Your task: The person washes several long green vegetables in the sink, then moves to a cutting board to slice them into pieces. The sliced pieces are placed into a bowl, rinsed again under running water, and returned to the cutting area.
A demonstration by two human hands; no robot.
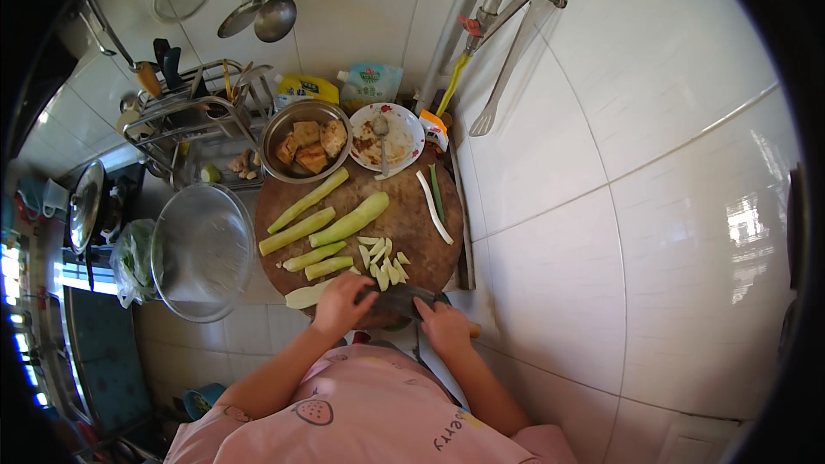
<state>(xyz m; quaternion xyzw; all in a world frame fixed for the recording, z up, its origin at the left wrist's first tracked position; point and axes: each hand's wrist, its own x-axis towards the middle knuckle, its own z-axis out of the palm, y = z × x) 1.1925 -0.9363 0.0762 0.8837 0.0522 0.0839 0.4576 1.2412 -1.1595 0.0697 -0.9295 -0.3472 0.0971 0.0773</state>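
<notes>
My right hand (445, 324) grips the handle of a cleaver (401, 303), index finger along its dark blade. The blade lies near the front edge of a round wooden chopping board (412, 219). My left hand (345, 303) is curled over the right end of a thick peeled green stem (306, 296), its fingertips close by the blade; whether they touch it is unclear. Just beyond the blade lie several cut wedges (385, 261) of the pale vegetable. Several peeled green stems (351, 219) of different lengths rest on the board's left half.
White (433, 203) and green scallion pieces (437, 192) lie at the board's right. Behind stand a metal bowl of browned chunks (310, 142) and a plate with a spoon (403, 148). Left are a clear basin (203, 251), bagged greens (134, 264) and a rack (193, 109). A tiled wall (548, 258) bounds the right.
</notes>
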